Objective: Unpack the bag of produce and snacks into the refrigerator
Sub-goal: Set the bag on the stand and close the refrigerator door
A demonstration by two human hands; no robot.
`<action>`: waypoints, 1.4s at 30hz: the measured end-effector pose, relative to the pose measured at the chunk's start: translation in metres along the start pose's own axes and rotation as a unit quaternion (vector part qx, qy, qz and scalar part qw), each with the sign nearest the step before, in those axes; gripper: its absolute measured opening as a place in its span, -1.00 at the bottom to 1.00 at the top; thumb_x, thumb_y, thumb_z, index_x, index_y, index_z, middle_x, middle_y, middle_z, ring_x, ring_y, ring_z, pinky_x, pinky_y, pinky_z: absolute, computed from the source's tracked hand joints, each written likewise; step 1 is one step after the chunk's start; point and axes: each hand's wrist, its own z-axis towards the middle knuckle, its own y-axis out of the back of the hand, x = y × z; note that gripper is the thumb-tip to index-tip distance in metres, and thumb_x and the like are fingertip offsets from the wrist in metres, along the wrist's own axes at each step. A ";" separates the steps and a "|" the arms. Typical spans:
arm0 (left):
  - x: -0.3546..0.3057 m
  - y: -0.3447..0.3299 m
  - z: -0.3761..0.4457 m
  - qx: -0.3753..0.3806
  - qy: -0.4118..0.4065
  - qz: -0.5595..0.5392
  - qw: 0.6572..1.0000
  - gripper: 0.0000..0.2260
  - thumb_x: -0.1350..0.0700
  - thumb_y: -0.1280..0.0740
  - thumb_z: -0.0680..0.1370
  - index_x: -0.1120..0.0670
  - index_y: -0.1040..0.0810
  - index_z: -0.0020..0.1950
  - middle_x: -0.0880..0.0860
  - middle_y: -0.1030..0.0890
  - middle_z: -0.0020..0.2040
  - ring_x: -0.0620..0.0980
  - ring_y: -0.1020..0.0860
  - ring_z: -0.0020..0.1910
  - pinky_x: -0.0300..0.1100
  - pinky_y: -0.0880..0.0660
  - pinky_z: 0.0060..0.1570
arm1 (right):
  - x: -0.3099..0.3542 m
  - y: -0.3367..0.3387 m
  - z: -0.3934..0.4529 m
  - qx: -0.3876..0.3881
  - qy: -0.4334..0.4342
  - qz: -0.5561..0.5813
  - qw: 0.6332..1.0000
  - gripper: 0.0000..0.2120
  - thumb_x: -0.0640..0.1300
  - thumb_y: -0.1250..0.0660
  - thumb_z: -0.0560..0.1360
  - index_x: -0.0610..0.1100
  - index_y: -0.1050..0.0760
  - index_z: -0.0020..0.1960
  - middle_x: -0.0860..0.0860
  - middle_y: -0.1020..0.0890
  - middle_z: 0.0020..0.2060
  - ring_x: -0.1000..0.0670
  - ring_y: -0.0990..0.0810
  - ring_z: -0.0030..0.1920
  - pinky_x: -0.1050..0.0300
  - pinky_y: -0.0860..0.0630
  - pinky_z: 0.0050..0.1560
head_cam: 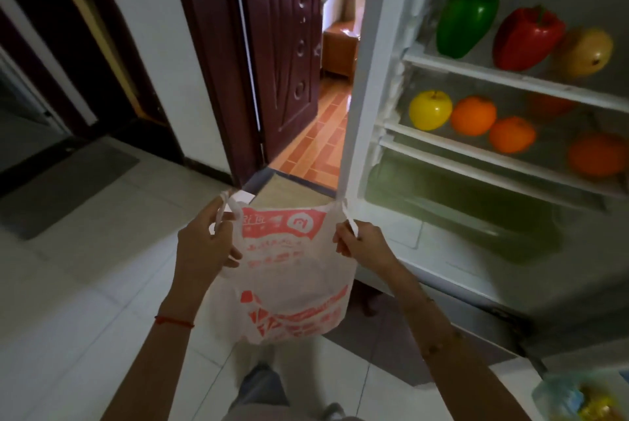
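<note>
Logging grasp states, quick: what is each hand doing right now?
Left hand: holds the left handle of the plastic bag, fingers curled round it.
Right hand: pinches the bag's right handle.

Thin crinkly plastic bag [286, 271], semi-see-through, matte white with red print. Just right of the bag, glossy smooth peppers [468, 24] and oranges [473, 116] on clear shelves [510, 80] with white plastic trim. Left of it, shiny pale floor tiles [85, 284]; beyond it, dark carved wood door [286, 46], semi-gloss.
</note>
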 end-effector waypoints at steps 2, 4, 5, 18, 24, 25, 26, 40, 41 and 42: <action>0.013 0.007 0.019 -0.013 0.007 0.003 1.000 -0.64 0.22 -0.22 0.63 -0.09 -0.45 0.38 -0.05 -0.61 -0.01 -0.08 -0.61 -0.54 -0.23 -0.57 -0.54 | 0.007 -0.018 0.023 0.020 -0.001 -0.007 1.000 -0.66 -0.06 -0.18 0.64 -0.11 -0.58 -0.22 0.03 -0.62 -0.40 0.21 -0.55 -0.47 0.33 -0.50 -0.25; 0.025 0.014 0.039 -0.020 0.016 0.015 1.000 -0.64 0.18 -0.23 0.64 -0.02 -0.43 0.43 0.01 -0.63 0.02 -0.08 -0.63 -0.51 -0.23 -0.58 -0.52 | 0.018 -0.034 0.044 0.028 0.004 -0.015 0.999 -0.68 -0.06 -0.16 0.65 -0.13 -0.57 -0.18 0.05 -0.60 -0.39 0.22 -0.55 -0.45 0.37 -0.47 -0.26; 0.031 0.017 0.050 -0.020 0.021 0.015 0.999 -0.64 0.17 -0.23 0.64 0.00 -0.42 0.44 0.04 -0.63 0.03 -0.08 -0.64 -0.50 -0.22 -0.59 -0.51 | 0.025 -0.041 0.055 0.026 0.010 -0.014 1.000 -0.69 -0.07 -0.16 0.65 -0.13 -0.55 -0.17 0.07 -0.59 -0.40 0.23 -0.55 -0.45 0.37 -0.44 -0.28; 0.038 0.019 0.198 0.083 0.016 -0.052 0.995 -0.62 0.14 -0.25 0.64 -0.07 -0.40 0.46 0.01 -0.62 0.13 0.03 -0.68 -0.37 -0.09 -0.65 -0.36 | 0.102 -0.069 0.207 -0.135 0.028 -0.074 0.988 -0.87 -0.11 -0.24 0.59 -0.17 -0.46 -0.04 0.04 -0.50 -0.29 0.02 -0.44 -0.28 0.13 -0.29 -0.27; 0.048 -0.014 0.231 0.161 0.056 -0.133 0.976 -0.85 0.20 -0.33 0.60 0.08 -0.61 0.15 0.05 -0.67 0.07 0.05 -0.71 -0.34 -0.12 -0.66 -0.29 | 0.097 -0.069 0.249 -0.143 -0.015 -0.207 0.968 -0.81 -0.18 -0.14 0.60 -0.23 -0.37 -0.16 -0.18 -0.55 -0.22 -0.22 -0.51 -0.20 -0.02 -0.38 -0.25; 0.051 -0.022 0.234 0.175 0.073 -0.140 0.972 -0.86 0.19 -0.34 0.60 0.10 -0.64 0.11 0.11 -0.68 0.08 0.05 -0.71 -0.31 -0.12 -0.66 -0.25 | 0.094 -0.070 0.255 -0.146 -0.028 -0.236 0.960 -0.82 -0.18 -0.13 0.60 -0.22 -0.40 -0.13 -0.18 -0.59 -0.16 -0.24 -0.55 -0.15 0.01 -0.38 -0.24; 0.054 -0.031 0.236 0.187 0.088 -0.143 0.968 -0.88 0.19 -0.34 0.60 0.11 -0.65 0.08 0.14 -0.68 0.08 0.04 -0.72 -0.29 -0.12 -0.67 -0.22 | 0.090 -0.073 0.261 -0.148 -0.039 -0.263 0.953 -0.83 -0.19 -0.12 0.59 -0.21 -0.43 -0.10 -0.17 -0.61 -0.12 -0.24 -0.58 -0.12 0.04 -0.38 -0.22; 0.111 -0.137 0.258 0.302 0.297 -0.194 0.885 -0.90 0.17 -0.30 0.62 0.16 -0.58 0.07 0.18 -0.60 0.19 0.17 -0.62 0.14 -0.08 -0.58 0.02 | 0.025 -0.091 0.302 -0.149 -0.222 -0.287 0.920 -0.67 -0.28 -0.20 0.54 -0.23 -0.44 0.29 -0.19 -0.56 0.19 -0.23 -0.45 0.24 -0.06 -0.36 0.27; 0.114 -0.142 0.256 0.315 0.306 -0.188 0.878 -0.90 0.16 -0.30 0.62 0.15 -0.58 0.07 0.17 -0.59 0.18 0.16 -0.61 0.15 -0.11 -0.58 -0.03 | 0.018 -0.092 0.302 -0.150 -0.235 -0.278 0.919 -0.66 -0.24 -0.22 0.54 -0.24 -0.42 0.31 -0.19 -0.55 0.22 -0.23 -0.44 0.27 -0.06 -0.35 0.29; 0.117 -0.147 0.253 0.327 0.314 -0.182 0.873 -0.89 0.15 -0.29 0.63 0.13 -0.58 0.07 0.16 -0.59 0.17 0.14 -0.59 0.14 -0.14 -0.56 -0.08 | 0.013 -0.092 0.302 -0.151 -0.248 -0.271 0.918 -0.64 -0.20 -0.25 0.54 -0.24 -0.41 0.32 -0.19 -0.54 0.24 -0.22 -0.44 0.28 -0.06 -0.34 0.29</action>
